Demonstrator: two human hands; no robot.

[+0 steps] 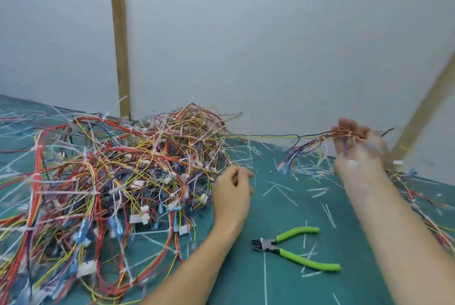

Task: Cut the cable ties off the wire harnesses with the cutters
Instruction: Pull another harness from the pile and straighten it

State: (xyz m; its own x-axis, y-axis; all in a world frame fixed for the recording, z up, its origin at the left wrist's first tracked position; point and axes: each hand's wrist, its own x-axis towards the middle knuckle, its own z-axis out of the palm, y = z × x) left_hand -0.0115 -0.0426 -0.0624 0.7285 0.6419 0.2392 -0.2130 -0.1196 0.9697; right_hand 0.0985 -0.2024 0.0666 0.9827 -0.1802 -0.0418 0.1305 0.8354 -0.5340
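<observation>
Head view: a big tangled heap of wire harnesses [118, 176], red, yellow, blue and white strands bound by pale cable ties [61, 192], fills the left of the green bench [270, 285]. The left hand [232, 191], lower centre, hangs loosely curled at the heap's edge, grip released. The blurred right hand [357, 147], at right, grasps one harness [312, 143]. Green-handled cutters [295, 246] lie ungripped at lower centre-right among snipped tie ends [317, 189].

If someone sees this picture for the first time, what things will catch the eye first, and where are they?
First, the big tangled pile of coloured wires filling the left side of the green mat. Next, the bright green-handled cutters lying untouched on the mat between the forearms. The right hand, blurred, holds a wire bundle up at the right, while the left hand rests at the pile's edge.
</observation>
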